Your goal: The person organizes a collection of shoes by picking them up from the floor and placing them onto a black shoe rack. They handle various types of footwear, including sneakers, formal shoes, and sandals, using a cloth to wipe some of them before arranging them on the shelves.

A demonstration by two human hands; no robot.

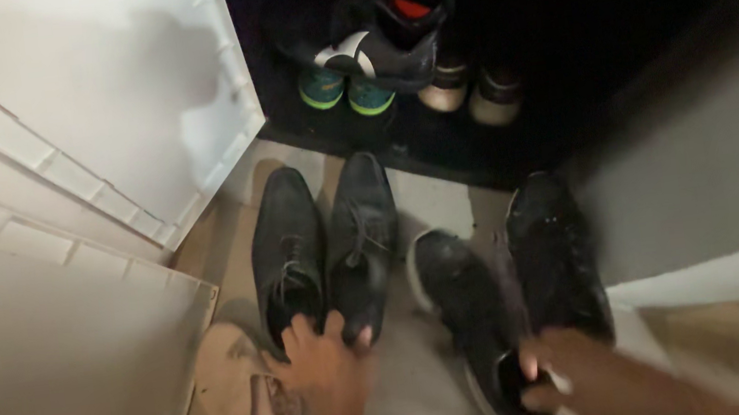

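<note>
My left hand [323, 356] reaches forward, fingers hooked into the heel openings of 2 dark leather lace-up dress shoes [326, 245], pinching them together side by side on the floor. My right hand [575, 381] grips the heel of 1 black white-soled sneaker [468, 303], its mate [555, 251] just beside, before a dark shoe shelf [475, 154].

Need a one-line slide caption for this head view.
Left hand grips the heels of two black dress shoes; right hand holds black sneakers before a dark shoe shelf.
</note>
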